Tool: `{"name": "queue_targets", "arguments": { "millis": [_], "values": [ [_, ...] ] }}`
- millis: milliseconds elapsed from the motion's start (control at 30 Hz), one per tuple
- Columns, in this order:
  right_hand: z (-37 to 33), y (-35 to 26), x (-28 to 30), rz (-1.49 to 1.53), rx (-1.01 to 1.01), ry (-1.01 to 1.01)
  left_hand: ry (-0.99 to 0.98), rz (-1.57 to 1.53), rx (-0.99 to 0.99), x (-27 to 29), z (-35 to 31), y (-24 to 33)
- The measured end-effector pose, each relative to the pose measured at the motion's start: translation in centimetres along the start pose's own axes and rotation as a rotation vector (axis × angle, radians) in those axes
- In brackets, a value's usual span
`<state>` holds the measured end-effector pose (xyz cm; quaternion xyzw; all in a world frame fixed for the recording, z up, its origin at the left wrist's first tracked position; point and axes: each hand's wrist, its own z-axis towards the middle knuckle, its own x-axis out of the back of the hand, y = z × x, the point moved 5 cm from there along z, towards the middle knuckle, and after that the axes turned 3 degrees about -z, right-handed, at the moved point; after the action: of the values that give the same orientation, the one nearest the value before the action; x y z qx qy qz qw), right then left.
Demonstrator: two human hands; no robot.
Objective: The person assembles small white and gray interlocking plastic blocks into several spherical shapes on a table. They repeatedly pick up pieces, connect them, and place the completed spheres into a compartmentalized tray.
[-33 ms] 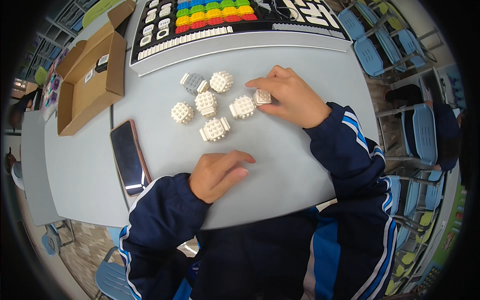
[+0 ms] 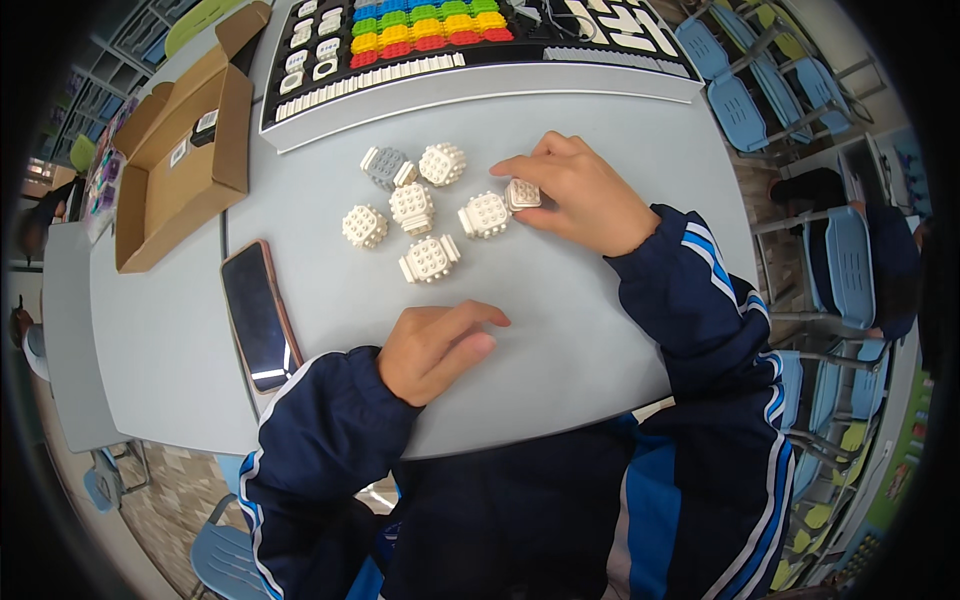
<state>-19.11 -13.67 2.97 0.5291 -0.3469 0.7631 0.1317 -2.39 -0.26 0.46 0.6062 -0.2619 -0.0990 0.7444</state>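
My right hand (image 2: 585,195) has its thumb and bent fingers around a small white block (image 2: 523,194). That block sits against a white studded cube (image 2: 487,214) on its left. My left hand (image 2: 432,345) rests on the table near the front, holding nothing, its index finger and thumb apart. Ahead of it lie other white studded cubes: a front one with side plates (image 2: 430,259), a middle one (image 2: 412,205), a left one (image 2: 365,227) and a back one (image 2: 442,164). A grey studded cube (image 2: 387,167) with white side pieces lies at the back left of the group.
A wide tray of building parts (image 2: 480,90) with coloured, white and black pieces spans the table's back. On the left stand an open cardboard box (image 2: 180,215) and a dark-screened phone (image 2: 258,315). Blue chairs (image 2: 850,265) stand right of the grey table (image 2: 580,340).
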Motion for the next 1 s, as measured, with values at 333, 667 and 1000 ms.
{"name": "queue_targets", "arguments": {
  "millis": [333, 667, 1000],
  "values": [
    [0.5, -1.5, 3.1, 0.668, -0.057, -0.016, 0.18, -0.694, 0.315, 0.9, -0.2, -1.7],
    [-2.0, -5.9, -1.1, 1.006, 0.084, -0.039, 0.092, -0.998, 0.153, -0.9, -0.2, -1.7],
    [-2.2, -6.2, -2.1, 0.729, 0.27, 0.143, 0.237, -1.064, 0.257, -0.5, -0.1, -2.0]
  ]
}}
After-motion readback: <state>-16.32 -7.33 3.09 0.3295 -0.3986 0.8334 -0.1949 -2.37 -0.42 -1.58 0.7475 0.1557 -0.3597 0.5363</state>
